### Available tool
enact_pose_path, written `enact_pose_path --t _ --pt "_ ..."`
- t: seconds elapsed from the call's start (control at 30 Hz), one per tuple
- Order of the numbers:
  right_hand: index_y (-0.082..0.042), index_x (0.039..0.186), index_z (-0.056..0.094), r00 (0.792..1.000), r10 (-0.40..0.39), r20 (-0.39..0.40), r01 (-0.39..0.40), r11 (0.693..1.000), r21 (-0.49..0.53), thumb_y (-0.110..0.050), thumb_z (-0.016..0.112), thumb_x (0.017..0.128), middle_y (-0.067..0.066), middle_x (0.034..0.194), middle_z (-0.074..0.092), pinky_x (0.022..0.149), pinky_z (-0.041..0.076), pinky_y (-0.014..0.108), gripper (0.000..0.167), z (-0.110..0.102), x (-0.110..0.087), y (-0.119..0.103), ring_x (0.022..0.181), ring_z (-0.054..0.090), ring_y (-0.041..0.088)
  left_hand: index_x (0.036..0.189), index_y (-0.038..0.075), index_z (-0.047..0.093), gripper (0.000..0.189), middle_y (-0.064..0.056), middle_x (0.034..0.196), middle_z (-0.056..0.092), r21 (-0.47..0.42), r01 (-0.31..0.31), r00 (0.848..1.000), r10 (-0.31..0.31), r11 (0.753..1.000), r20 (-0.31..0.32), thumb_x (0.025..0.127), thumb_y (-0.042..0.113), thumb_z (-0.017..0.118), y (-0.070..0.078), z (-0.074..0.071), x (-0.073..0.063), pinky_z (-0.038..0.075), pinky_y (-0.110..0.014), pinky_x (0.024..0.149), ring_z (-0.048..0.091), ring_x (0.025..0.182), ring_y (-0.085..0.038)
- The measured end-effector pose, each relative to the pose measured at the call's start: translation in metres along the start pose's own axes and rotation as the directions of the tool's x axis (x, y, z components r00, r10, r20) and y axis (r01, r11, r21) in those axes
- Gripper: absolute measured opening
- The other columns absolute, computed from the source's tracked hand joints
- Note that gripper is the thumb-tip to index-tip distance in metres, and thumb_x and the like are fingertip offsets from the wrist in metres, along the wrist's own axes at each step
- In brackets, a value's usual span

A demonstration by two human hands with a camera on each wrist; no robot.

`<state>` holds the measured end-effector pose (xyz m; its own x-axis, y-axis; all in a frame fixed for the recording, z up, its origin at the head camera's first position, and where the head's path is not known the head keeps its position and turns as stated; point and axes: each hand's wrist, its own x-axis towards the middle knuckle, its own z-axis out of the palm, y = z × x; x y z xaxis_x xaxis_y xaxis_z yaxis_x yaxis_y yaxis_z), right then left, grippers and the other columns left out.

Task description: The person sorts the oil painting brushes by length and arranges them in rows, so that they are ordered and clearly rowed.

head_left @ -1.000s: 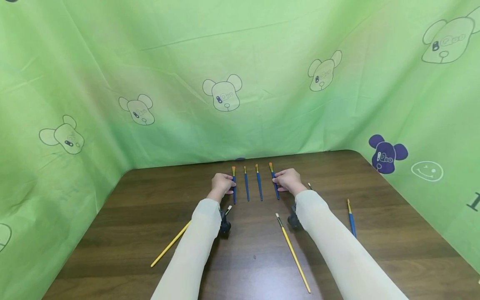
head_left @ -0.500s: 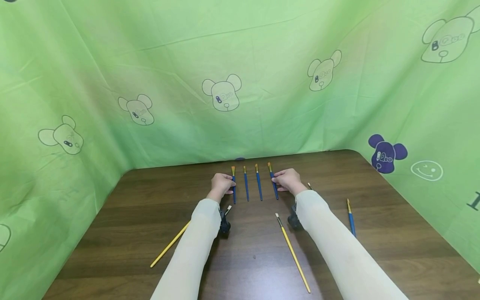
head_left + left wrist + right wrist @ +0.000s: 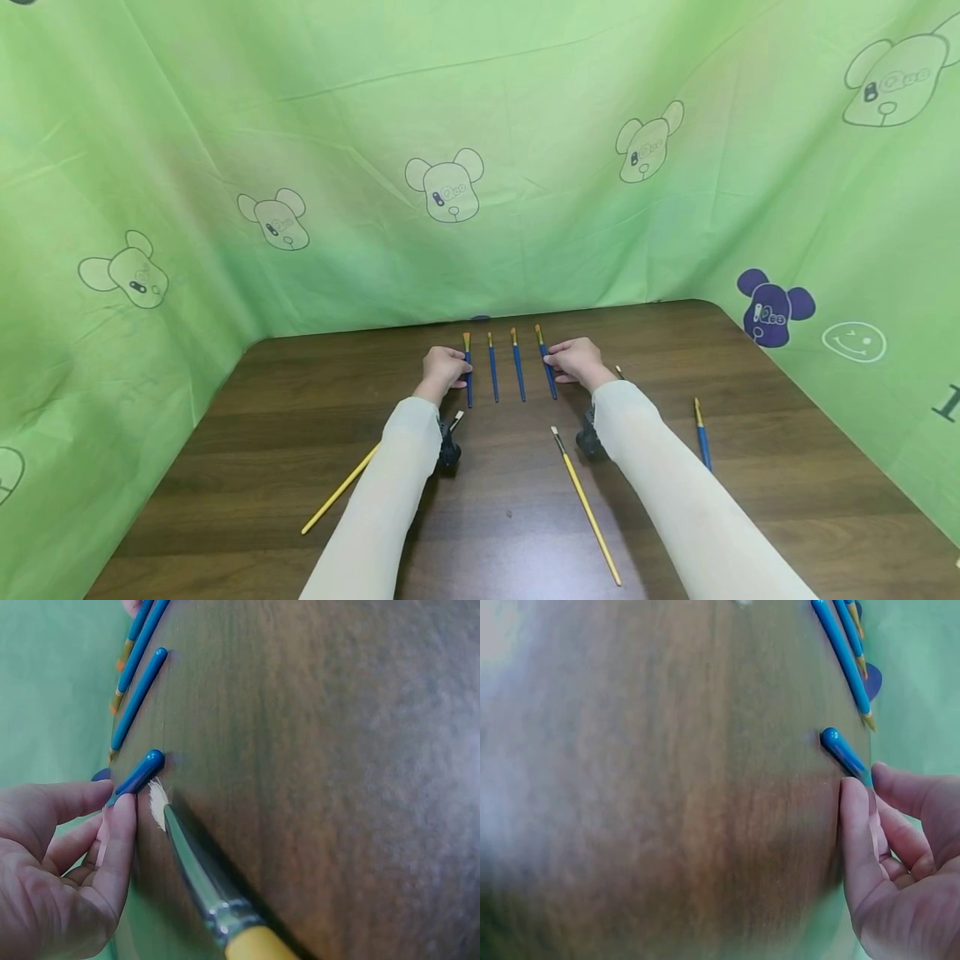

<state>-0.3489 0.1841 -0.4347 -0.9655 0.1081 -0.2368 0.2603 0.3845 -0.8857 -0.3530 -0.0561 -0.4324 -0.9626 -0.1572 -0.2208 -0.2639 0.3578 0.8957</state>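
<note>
Four would be too many to count, so several blue paintbrushes lie side by side near the table's far edge, bristles pointing away. My left hand (image 3: 446,367) pinches the leftmost blue paintbrush (image 3: 468,390) between thumb and fingers; in the left wrist view its rounded handle end (image 3: 152,760) sticks out past the fingertips. On the other end of the row, my right hand (image 3: 576,361) pinches the rightmost blue paintbrush (image 3: 553,386), whose handle end (image 3: 832,739) shows in the right wrist view. Between the hands lie a thin blue paintbrush (image 3: 493,373) and another blue paintbrush (image 3: 519,372).
A yellow paintbrush (image 3: 341,488) lies partly under the left forearm, another yellow paintbrush (image 3: 588,512) between the forearms. Right of the right arm is a blue paintbrush (image 3: 703,442); a further brush tip (image 3: 619,372) shows by the right wrist. A green curtain (image 3: 360,275) borders the table (image 3: 225,467).
The rightmost blue paintbrush has shifted slightly left toward the others with my right hand on it. My left hand stays in place on its paintbrush.
</note>
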Motion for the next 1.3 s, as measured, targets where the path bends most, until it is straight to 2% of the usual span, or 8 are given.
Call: enact_pose_path --t 0.13,0.27,0.6,0.73,0.97,1.13,1.3 --pt "0.007 0.125 0.060 1.000 -0.012 0.011 0.012 1.000 -0.004 -0.007 0.065 0.093 0.025 0.112 0.064 0.065 0.057 0.027 0.035 -0.001 -0.004 -0.002 0.101 0.063 0.030 0.111 -0.003 0.069 0.027 -0.019 0.112 0.065 -0.002 -0.007 1.000 0.007 1.000 0.014 0.085 -0.003 0.071 -0.001 0.000 0.000 0.056 -0.026 0.055 0.068 0.089 -0.028" --pt "0.007 0.126 0.059 1.000 -0.016 0.014 0.016 1.000 -0.002 -0.008 0.064 0.094 0.027 0.117 0.062 0.067 0.057 0.027 0.036 -0.001 -0.008 -0.003 0.108 0.061 0.035 0.112 -0.002 0.069 0.027 -0.019 0.112 0.065 0.007 -0.007 1.000 0.007 1.000 0.020 0.085 -0.002 0.071 -0.001 -0.001 0.000 0.056 -0.026 0.056 0.068 0.092 -0.028" --pt "0.008 0.128 0.056 0.999 -0.004 0.053 0.003 1.000 0.014 -0.009 0.062 0.096 0.029 0.121 0.059 0.069 0.057 0.028 0.038 -0.001 -0.010 -0.004 0.113 0.058 0.037 0.109 -0.003 0.071 0.026 -0.019 0.106 0.067 0.041 -0.040 0.999 0.039 0.998 0.026 0.083 0.000 0.073 0.000 -0.003 0.001 0.056 -0.028 0.054 0.069 0.087 -0.028" --pt "0.009 0.129 0.055 0.998 -0.007 0.065 0.005 1.000 0.027 -0.008 0.063 0.095 0.029 0.122 0.059 0.069 0.057 0.028 0.039 -0.003 -0.012 -0.005 0.112 0.058 0.037 0.110 -0.003 0.070 0.027 -0.017 0.105 0.068 0.061 -0.050 0.998 0.047 0.997 0.043 0.083 0.002 0.074 -0.001 -0.006 0.001 0.057 -0.028 0.055 0.068 0.090 -0.027" --pt "0.011 0.130 0.052 0.995 -0.024 0.099 0.020 0.999 0.046 -0.007 0.062 0.095 0.029 0.125 0.057 0.074 0.057 0.032 0.041 -0.012 -0.021 -0.012 0.112 0.058 0.038 0.117 -0.003 0.067 0.032 -0.020 0.110 0.065 0.033 -0.068 0.992 0.065 0.997 0.104 0.086 0.003 0.072 0.003 -0.018 -0.009 0.058 -0.031 0.059 0.063 0.103 -0.032" --pt "0.011 0.131 0.051 0.991 -0.049 0.124 0.047 0.999 0.025 -0.008 0.061 0.095 0.030 0.129 0.054 0.076 0.057 0.033 0.042 -0.021 -0.027 -0.017 0.115 0.056 0.040 0.122 -0.004 0.063 0.036 -0.021 0.119 0.062 0.011 -0.113 0.978 0.109 0.994 0.178 0.088 0.004 0.071 0.007 -0.030 -0.018 0.058 -0.032 0.064 0.060 0.108 -0.035" --pt "0.012 0.131 0.050 0.984 -0.087 0.155 0.091 0.996 -0.020 -0.010 0.061 0.096 0.031 0.129 0.053 0.076 0.057 0.032 0.043 -0.031 -0.036 -0.020 0.115 0.056 0.041 0.126 -0.005 0.060 0.039 -0.020 0.117 0.064 0.010 -0.127 0.961 0.121 0.992 0.247 0.089 0.006 0.070 0.006 -0.045 -0.025 0.058 -0.034 0.066 0.061 0.109 -0.034"
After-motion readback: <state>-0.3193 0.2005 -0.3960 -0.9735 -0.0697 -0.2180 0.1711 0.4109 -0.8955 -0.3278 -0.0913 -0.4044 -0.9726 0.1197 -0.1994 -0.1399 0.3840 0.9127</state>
